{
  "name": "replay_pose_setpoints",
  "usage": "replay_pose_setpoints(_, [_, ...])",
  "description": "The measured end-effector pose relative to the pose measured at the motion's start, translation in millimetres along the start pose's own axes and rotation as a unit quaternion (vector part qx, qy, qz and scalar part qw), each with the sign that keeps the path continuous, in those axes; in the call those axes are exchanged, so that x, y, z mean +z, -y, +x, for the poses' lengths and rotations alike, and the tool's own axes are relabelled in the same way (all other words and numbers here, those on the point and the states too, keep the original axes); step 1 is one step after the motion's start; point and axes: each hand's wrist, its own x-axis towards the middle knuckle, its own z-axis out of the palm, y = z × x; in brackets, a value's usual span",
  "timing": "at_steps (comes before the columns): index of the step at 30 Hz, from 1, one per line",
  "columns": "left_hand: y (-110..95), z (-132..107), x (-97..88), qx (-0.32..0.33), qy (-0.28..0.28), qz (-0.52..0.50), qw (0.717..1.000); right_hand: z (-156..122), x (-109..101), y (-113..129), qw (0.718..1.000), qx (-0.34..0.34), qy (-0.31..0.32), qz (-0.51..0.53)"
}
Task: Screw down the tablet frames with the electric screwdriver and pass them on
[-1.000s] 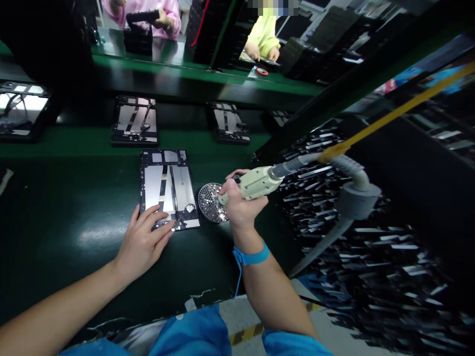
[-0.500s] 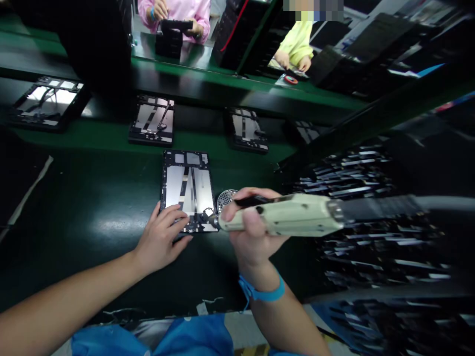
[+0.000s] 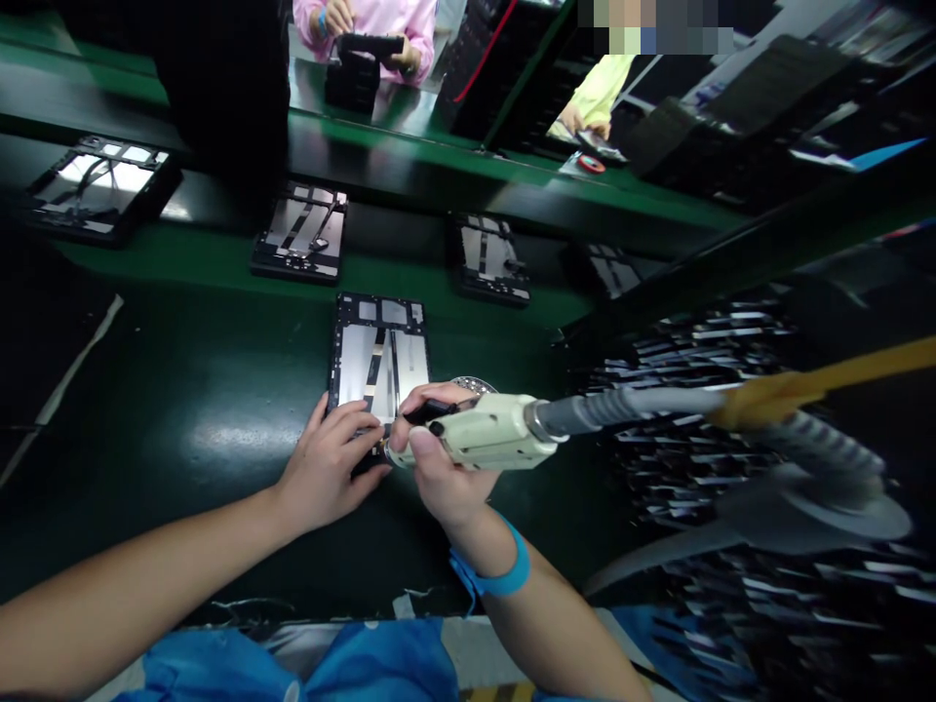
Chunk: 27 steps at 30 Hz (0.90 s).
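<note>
The left hand [image 3: 329, 468] lies flat, fingers spread, on the near edge of the black-framed silver tablet chassis [image 3: 378, 361]. At its three o'clock, the right hand [image 3: 439, 468] grips a cream electric screwdriver [image 3: 489, 441], tip at the chassis's near edge, on the dark green tabletop [image 3: 182, 409].

1. This is an electronics factory, at a station on an assembly line.
2. A long green belt [image 3: 182, 419] carries identical open tablet frames [image 3: 299, 232], set apart in a row.
3. A powered screwdriver [image 3: 487, 434] is fed by a hose [image 3: 629, 409] and a yellow cable [image 3: 826, 375], with a dish [image 3: 475, 384] of screws just beside it.
4. The worker's wrist bears a blue strap [image 3: 497, 577], like an anti-static band.
5. At a second green bench [image 3: 409, 146] behind the belt, one person works in a pink smock [image 3: 380, 15] and another in a yellow smock [image 3: 596, 86].
6. Dark racks [image 3: 694, 351] of stacked parts, blurred, fill the right.
</note>
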Motion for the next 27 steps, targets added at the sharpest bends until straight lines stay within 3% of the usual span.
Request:
replay_pose_setpoints(9, [0.1,-0.3,-0.4,0.004,-0.005,0.004,1.000,-1.1,1.2,-2.5,0.999,-0.017,0.036,-0.001])
replay_pose_setpoints(18, [2.5,-0.2,2.6,0.003,-0.011,-0.003,1.000,3.1,-5.4,6.2,0.999,-0.022,-0.019,0.035])
replay_pose_setpoints(27, [2.4,-0.2,2.6,0.001,-0.010,-0.010,1.000,-1.5,-13.6,2.6,1.000,-0.020,-0.023,0.007])
